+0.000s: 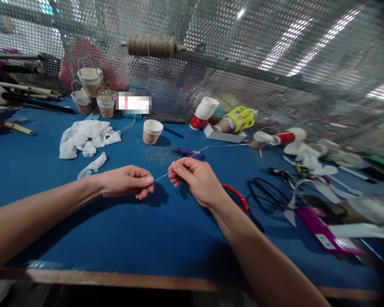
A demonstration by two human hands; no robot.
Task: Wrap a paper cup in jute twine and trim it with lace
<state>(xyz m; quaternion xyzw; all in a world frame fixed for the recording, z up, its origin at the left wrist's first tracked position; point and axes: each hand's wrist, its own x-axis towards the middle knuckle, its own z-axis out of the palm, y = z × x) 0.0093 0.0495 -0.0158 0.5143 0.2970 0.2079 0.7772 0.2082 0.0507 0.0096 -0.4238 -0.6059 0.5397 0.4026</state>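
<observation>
A thin pale string (161,177) runs between my hands, looking twisted in the short gap. My left hand (129,181) pinches one end between thumb and fingers. Close beside it, my right hand (195,177) pinches the same string, which goes on past the fingers toward the right. Both hands hover over the blue tabletop (115,238). Just beyond my right hand lies a blue glue gun (192,153), partly hidden by the fingers. A twine-wrapped paper cup (152,132) with a white lining stands behind my hands. Red-handled scissors (238,196) lie partly under my right forearm.
White lace scraps (85,138) lie at left, near several small twine baskets (91,81). Stacked paper cups (205,113) and a yellow plastic piece (241,118) sit at the back. A twine spool (151,46) hangs on the mesh. Black cable (269,196) and a purple box (326,232) lie right.
</observation>
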